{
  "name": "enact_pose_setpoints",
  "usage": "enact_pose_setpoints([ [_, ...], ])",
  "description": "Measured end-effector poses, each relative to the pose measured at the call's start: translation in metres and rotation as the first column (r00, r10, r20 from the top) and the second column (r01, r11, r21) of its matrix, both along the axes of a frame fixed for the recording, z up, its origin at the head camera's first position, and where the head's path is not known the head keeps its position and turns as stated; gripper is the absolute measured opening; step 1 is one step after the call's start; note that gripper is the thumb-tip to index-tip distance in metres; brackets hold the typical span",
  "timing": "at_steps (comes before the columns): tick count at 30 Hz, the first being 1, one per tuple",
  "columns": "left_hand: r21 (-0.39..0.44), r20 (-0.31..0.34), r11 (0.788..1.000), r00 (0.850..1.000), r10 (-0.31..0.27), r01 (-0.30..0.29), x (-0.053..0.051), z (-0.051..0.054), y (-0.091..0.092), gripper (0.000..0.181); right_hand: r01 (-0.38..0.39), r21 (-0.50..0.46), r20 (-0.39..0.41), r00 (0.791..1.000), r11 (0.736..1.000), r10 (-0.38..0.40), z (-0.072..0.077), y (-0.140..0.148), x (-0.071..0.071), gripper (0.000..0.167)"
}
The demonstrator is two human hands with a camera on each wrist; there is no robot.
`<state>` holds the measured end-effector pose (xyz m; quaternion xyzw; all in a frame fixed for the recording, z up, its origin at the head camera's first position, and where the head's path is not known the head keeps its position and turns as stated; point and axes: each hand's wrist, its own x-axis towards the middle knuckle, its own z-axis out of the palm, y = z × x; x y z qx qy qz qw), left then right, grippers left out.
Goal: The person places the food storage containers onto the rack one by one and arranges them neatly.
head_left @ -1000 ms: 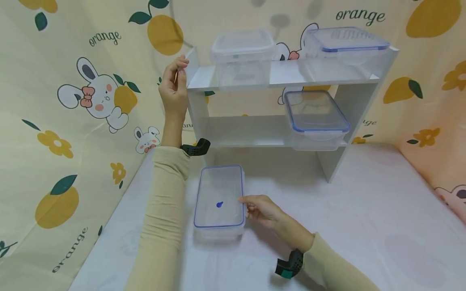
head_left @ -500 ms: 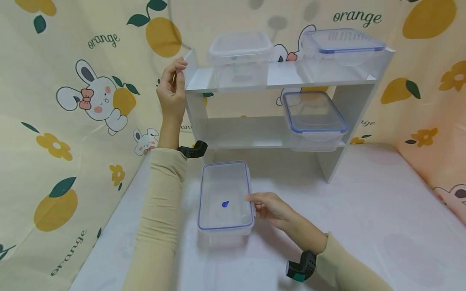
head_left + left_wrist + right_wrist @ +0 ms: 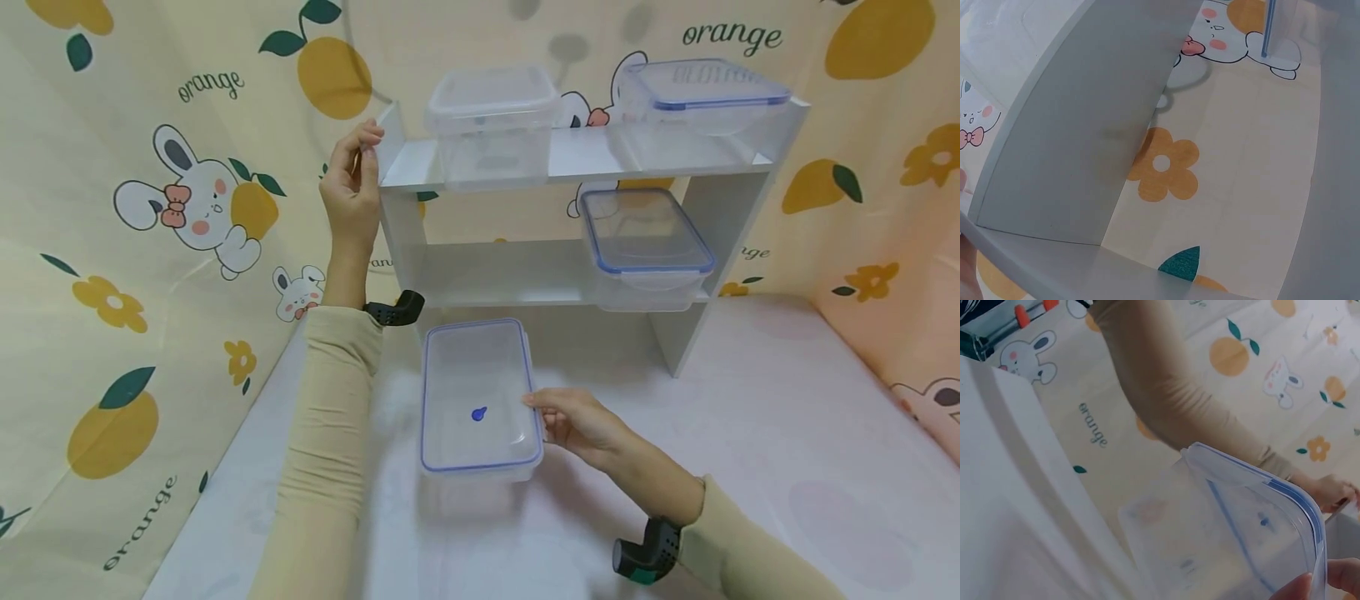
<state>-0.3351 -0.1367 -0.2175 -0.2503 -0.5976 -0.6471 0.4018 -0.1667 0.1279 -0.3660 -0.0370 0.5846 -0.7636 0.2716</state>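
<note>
My right hand (image 3: 581, 425) pinches the right rim of a clear rectangular food container (image 3: 480, 375) with a blue-edged lid and a small blue mark on it. The container is held above the table in front of the shelf, its far end tilted up. In the right wrist view, the thumb and a finger (image 3: 1294, 587) hold the lidded edge of the container (image 3: 1229, 500). At the upper left, my left hand (image 3: 352, 179) grips the side panel of the white shelf (image 3: 393, 142). The left wrist view shows mostly shelf boards (image 3: 1079, 137), with the fingers barely visible at the left edge.
On the top board stand a tall clear container (image 3: 495, 133) at left and a blue-clipped container (image 3: 705, 92) at right. Another blue-rimmed container (image 3: 648, 242) sits at the right of the middle board. A white cloth-covered table (image 3: 750, 433) lies below, with printed fabric (image 3: 90, 333) around.
My right hand has lifted the food container off the table, moving it right and towards the shelf. My left hand stays at the shelf's side; the view has shifted slightly.
</note>
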Motion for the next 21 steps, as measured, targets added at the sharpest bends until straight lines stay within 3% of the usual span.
enact_pose_setpoints([
  [11, 0.005, 0.006, 1.000, 1.000, 0.011, -0.011, 0.001, 0.000, 0.002, 0.018, -0.020, -0.011, -0.056, 0.998, 1.000, 0.019, 0.026, 0.016, -0.005, 0.012],
  [21, 0.004, 0.017, 1.000, 1.000, 0.016, -0.016, 0.024, 0.010, 0.009, 0.017, 0.024, -0.008, -0.051, 0.998, 1.000, -0.025, 0.048, 0.025, -0.010, 0.021],
])
